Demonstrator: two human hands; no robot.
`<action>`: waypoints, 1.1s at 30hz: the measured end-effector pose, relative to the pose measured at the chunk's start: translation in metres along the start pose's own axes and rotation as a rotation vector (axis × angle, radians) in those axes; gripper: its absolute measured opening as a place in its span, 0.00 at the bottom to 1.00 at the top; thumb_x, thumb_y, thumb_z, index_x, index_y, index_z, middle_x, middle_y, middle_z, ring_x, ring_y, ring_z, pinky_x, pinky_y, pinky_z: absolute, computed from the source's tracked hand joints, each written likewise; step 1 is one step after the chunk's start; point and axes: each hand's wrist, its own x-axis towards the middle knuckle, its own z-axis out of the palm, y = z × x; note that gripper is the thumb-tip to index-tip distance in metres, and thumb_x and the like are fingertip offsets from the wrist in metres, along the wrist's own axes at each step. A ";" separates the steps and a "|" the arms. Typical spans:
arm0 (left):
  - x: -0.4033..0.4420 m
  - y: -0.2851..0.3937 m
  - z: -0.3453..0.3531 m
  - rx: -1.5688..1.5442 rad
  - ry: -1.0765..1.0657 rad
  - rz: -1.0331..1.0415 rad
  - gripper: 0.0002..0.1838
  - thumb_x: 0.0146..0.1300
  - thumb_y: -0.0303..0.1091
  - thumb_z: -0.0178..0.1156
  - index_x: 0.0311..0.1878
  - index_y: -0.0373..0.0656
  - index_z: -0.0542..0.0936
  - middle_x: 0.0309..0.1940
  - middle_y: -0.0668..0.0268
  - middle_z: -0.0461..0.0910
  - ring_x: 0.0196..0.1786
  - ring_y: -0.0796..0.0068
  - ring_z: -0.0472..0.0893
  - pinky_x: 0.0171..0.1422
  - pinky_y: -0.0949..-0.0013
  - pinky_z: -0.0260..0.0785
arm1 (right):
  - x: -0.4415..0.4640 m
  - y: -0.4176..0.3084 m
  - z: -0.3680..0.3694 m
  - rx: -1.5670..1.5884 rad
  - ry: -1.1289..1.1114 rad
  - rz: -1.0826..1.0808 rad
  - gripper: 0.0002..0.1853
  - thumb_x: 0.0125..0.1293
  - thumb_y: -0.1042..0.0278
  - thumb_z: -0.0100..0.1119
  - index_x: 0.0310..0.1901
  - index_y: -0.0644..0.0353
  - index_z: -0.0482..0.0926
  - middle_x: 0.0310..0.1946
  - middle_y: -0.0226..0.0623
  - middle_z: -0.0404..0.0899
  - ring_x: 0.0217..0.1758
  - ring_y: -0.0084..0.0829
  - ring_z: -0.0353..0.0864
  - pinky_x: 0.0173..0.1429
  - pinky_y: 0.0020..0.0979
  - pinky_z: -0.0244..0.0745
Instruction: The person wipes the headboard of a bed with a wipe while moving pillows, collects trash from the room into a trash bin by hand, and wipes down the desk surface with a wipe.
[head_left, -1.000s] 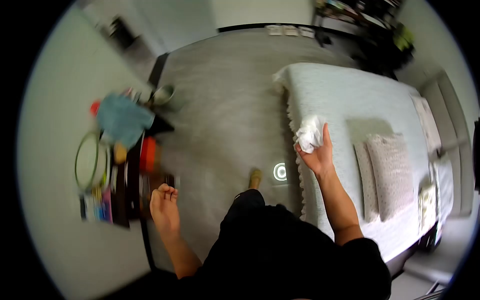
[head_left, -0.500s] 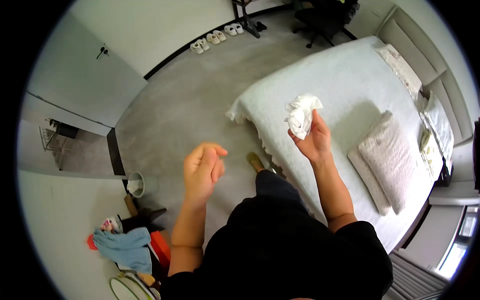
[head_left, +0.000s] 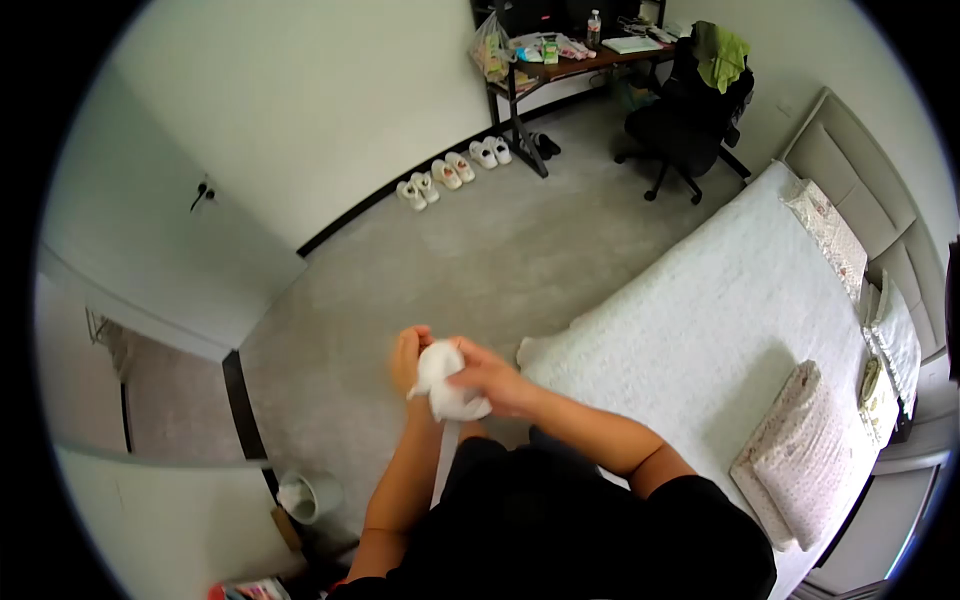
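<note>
A crumpled white tissue (head_left: pixel 436 372) is in front of the black shirt (head_left: pixel 580 530), above the grey floor (head_left: pixel 400 260), clasped in the right hand (head_left: pixel 497 382). The left hand (head_left: pixel 405 358) is close beside it (blurred, so I cannot tell whether it grips too). Rightward, the bed (head_left: pixel 660 320) bears 2 stacked pillows (head_left: pixel 805 460); at lower left stands a waste bin (head_left: pixel 328 493); 3 pairs of white shoes (head_left: pixel 447 174) line the far wall (head_left: pixel 300 100).

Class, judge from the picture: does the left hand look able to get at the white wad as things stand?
Probably yes: the left hand is right beside the white wad in the right hand, with nothing visible blocking it; whether they touch is unclear.
</note>
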 end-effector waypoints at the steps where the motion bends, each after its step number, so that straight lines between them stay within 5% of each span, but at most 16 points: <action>1: 0.030 -0.006 0.008 0.019 -0.049 -0.008 0.13 0.68 0.34 0.43 0.36 0.38 0.75 0.26 0.69 0.69 0.28 0.82 0.67 0.31 0.77 0.60 | 0.029 0.001 -0.010 -0.145 -0.010 -0.064 0.25 0.59 0.73 0.56 0.58 0.58 0.63 0.49 0.36 0.70 0.50 0.29 0.72 0.49 0.30 0.73; 4: 0.121 -0.029 0.032 0.131 -0.154 0.081 0.11 0.66 0.34 0.44 0.36 0.39 0.74 0.26 0.69 0.68 0.28 0.82 0.66 0.32 0.77 0.61 | 0.090 -0.040 -0.030 -0.792 0.411 -0.359 0.21 0.59 0.77 0.55 0.54 0.59 0.64 0.47 0.35 0.69 0.50 0.25 0.70 0.47 0.26 0.73; 6: 0.183 -0.047 0.058 0.267 -0.232 0.203 0.10 0.64 0.35 0.46 0.37 0.40 0.73 0.30 0.69 0.69 0.29 0.81 0.66 0.32 0.76 0.62 | 0.139 -0.054 -0.059 -0.826 0.563 -0.632 0.21 0.58 0.80 0.54 0.53 0.59 0.64 0.47 0.36 0.69 0.50 0.27 0.71 0.45 0.25 0.73; 8: 0.229 -0.054 0.090 0.154 -0.323 0.042 0.10 0.64 0.35 0.46 0.37 0.39 0.73 0.31 0.69 0.69 0.31 0.80 0.67 0.35 0.75 0.63 | 0.173 -0.068 -0.076 -0.790 0.693 -0.833 0.19 0.57 0.84 0.52 0.51 0.61 0.68 0.46 0.38 0.70 0.47 0.29 0.73 0.46 0.26 0.72; 11: 0.275 -0.064 0.150 0.079 -0.373 -0.003 0.10 0.65 0.35 0.45 0.38 0.40 0.73 0.33 0.68 0.70 0.36 0.78 0.68 0.43 0.74 0.64 | 0.204 -0.103 -0.106 -1.037 0.780 -0.845 0.15 0.58 0.81 0.53 0.48 0.61 0.74 0.46 0.44 0.72 0.44 0.36 0.75 0.48 0.30 0.71; 15: 0.333 -0.097 0.211 0.057 -0.440 -0.052 0.11 0.66 0.37 0.46 0.40 0.40 0.72 0.36 0.67 0.71 0.40 0.76 0.68 0.48 0.72 0.62 | 0.228 -0.152 -0.138 -0.975 0.898 -0.719 0.18 0.58 0.80 0.53 0.51 0.61 0.76 0.44 0.44 0.73 0.41 0.34 0.75 0.48 0.28 0.70; 17: 0.352 -0.119 0.241 0.041 -0.408 -0.124 0.11 0.66 0.36 0.46 0.40 0.39 0.72 0.37 0.66 0.71 0.41 0.75 0.68 0.49 0.71 0.63 | 0.245 -0.161 -0.169 -0.863 0.969 -0.732 0.17 0.60 0.78 0.54 0.52 0.63 0.75 0.41 0.37 0.74 0.35 0.23 0.72 0.40 0.22 0.68; 20: 0.403 -0.156 0.285 0.093 -0.429 0.208 0.08 0.64 0.31 0.45 0.40 0.37 0.71 0.38 0.61 0.71 0.43 0.70 0.69 0.50 0.67 0.62 | 0.283 -0.177 -0.227 -0.489 1.041 -0.648 0.14 0.62 0.75 0.54 0.49 0.66 0.75 0.37 0.27 0.74 0.30 0.12 0.66 0.32 0.18 0.63; 25: 0.511 -0.195 0.381 0.392 -0.612 0.799 0.07 0.62 0.27 0.47 0.41 0.36 0.71 0.39 0.56 0.71 0.43 0.61 0.71 0.50 0.63 0.62 | 0.327 -0.279 -0.340 -0.160 0.819 -0.331 0.16 0.61 0.77 0.52 0.52 0.67 0.73 0.36 0.32 0.76 0.34 0.17 0.73 0.37 0.20 0.69; 28: 0.560 -0.212 0.442 0.594 -0.666 0.848 0.07 0.59 0.26 0.51 0.41 0.37 0.72 0.39 0.55 0.72 0.43 0.57 0.71 0.51 0.60 0.61 | 0.334 -0.354 -0.397 0.075 0.629 -0.284 0.23 0.59 0.79 0.51 0.58 0.67 0.66 0.39 0.36 0.76 0.37 0.25 0.77 0.40 0.24 0.73; 33: 0.620 -0.259 0.543 0.694 -0.725 0.682 0.11 0.55 0.25 0.55 0.43 0.38 0.73 0.40 0.57 0.74 0.46 0.56 0.72 0.53 0.59 0.61 | 0.321 -0.497 -0.495 -0.014 0.859 -0.401 0.25 0.58 0.81 0.48 0.59 0.68 0.64 0.42 0.39 0.76 0.39 0.27 0.77 0.43 0.28 0.74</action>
